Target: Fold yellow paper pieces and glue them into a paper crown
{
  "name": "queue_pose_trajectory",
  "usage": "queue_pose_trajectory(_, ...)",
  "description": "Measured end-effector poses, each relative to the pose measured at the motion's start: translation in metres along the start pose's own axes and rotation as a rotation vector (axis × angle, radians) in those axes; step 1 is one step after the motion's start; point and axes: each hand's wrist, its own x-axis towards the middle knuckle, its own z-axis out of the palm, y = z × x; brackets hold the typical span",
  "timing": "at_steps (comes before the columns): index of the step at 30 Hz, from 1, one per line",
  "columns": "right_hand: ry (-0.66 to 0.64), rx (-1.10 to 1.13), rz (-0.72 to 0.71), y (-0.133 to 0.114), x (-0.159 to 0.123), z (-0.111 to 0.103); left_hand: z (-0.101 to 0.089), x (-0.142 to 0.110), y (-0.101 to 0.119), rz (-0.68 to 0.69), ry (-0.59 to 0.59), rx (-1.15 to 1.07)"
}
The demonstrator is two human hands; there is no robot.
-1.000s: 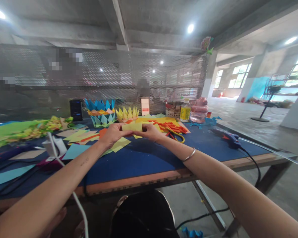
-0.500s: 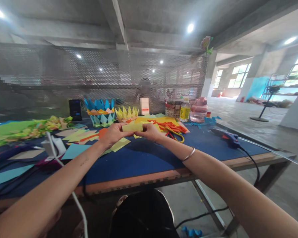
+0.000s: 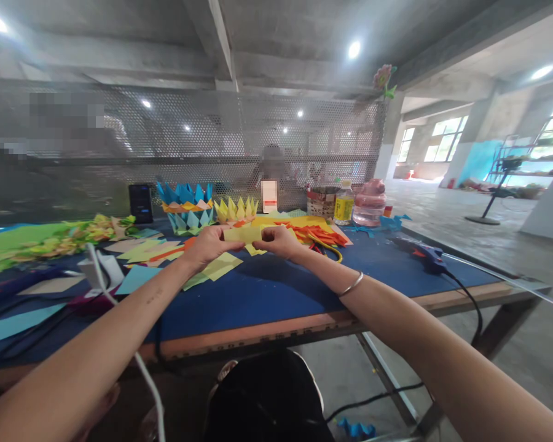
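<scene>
Both my hands pinch one small yellow folded paper [image 3: 242, 234] above the blue-topped table [image 3: 267, 291]. My left hand [image 3: 208, 245] grips its left end with closed fingers. My right hand [image 3: 279, 240] grips its right end; a silver bangle sits on that wrist. More yellow and green paper sheets [image 3: 219, 267] lie flat just under my hands. Behind the paper stand a blue folded paper crown [image 3: 186, 209] and a smaller yellow one [image 3: 236, 210].
Orange paper scraps and scissors [image 3: 325, 242] lie right of my hands. A blue glue gun [image 3: 421, 253] with a black cord rests near the right edge. Bottles and a pink jug [image 3: 369, 204] stand at the back. A white cabled device [image 3: 100, 270] and green paper [image 3: 32, 240] lie at left.
My hands have lifted the yellow paper slightly and pressed it between the fingers; its shape looks a little flatter than before. Nothing else on the table moved.
</scene>
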Motion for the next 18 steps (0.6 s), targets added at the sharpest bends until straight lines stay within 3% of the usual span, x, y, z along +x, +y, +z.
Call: queue_pose_trajectory(18, -0.014, 0.059, 0.031, 0.0024, -0.0004, -0.0079, -0.0066, 0.0003, 0.0018, -0.048, 0.037, 0.022)
